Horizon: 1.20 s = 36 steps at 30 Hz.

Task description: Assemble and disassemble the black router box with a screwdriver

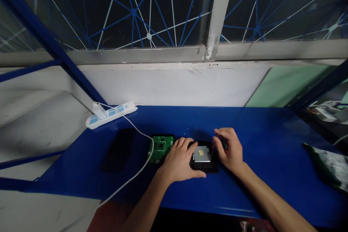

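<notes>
On the blue table lies a small black device housing [212, 169] with a silver metal plate [198, 157] in it and a square tan pad [201, 152] on the plate. My left hand [180, 160] steadies the housing from the left, its thumb along the near edge and its fingers toward the far edge. Closed round a thin screwdriver [225, 145], my right hand [230, 149] is at the plate's right edge. The screwdriver's shaft points down there; its tip is too small to make out. Just left of my left hand sits a green circuit board [160, 147] in a dark tray or casing.
A white cable [136, 175] runs from the power strip [112, 114] across the circuit board toward the front. A dark flat item [119, 149] lies at left, a shiny bag [330, 165] at right. Tiny bits [186, 131] lie behind my left hand. Blue frame bars flank the table [261, 130].
</notes>
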Motion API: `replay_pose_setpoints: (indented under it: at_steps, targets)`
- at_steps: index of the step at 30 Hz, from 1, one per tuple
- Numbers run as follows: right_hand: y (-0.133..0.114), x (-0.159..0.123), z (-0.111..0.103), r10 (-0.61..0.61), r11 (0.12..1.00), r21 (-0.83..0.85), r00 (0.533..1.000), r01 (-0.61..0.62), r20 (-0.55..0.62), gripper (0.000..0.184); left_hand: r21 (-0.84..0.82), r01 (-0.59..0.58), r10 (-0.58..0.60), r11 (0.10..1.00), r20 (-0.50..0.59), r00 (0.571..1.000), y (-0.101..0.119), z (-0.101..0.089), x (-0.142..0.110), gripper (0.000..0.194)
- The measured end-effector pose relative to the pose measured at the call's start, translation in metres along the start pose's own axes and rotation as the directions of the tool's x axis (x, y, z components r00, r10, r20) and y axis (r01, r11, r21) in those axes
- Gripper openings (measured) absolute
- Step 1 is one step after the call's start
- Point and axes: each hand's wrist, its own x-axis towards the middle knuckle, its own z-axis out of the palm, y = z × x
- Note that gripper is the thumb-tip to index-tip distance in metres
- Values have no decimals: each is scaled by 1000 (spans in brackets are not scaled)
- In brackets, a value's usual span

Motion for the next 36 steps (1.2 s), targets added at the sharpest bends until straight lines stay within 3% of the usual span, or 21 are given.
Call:
replay_pose_setpoints:
  at_steps: [14,20,24,28,36]
  targets:
    - [-2,-1,-1,9,1000,5,1000,-9,19,36,13,2,-2,1000,-9,1000,1,0,-1,99]
    - [-4,-3,-5,59,991,117,993,-71,99,37,10,-2,2,1000,-13,1000,0,1,-1,96]
    - [-5,-3,-6,30,983,177,997,-41,64,26,9,-6,6,1000,-14,1000,1,0,-1,96]
    - [-7,1,-8,-29,994,108,999,31,-16,17,16,-8,8,1000,-20,1000,2,0,-2,95]
    - [-18,4,-10,-84,996,22,996,84,-6,33,27,-8,9,1000,-21,1000,2,2,-2,96]
